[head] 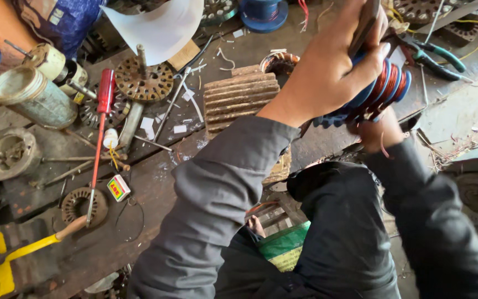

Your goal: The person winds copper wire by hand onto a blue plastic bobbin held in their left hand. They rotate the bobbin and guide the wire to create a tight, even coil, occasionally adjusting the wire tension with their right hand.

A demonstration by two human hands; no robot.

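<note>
Left hand point(327, 66) grips a dark tool over the blue wire spool point(385, 88); right hand point(380, 133), at 6 o'clock, holds the spool from below.

Left hand point(327, 66) raised, fingers curled in a closed grip; right hand point(380, 133) clenched just beneath, sleeves dark grey.

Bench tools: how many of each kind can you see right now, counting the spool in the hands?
Red-handled screwdriver: 1
Green-handled pliers: 1
Yellow-handled tool: 1
Blue spools: 2, one with copper wire in the hands, one at the top edge
Total: 5
</note>
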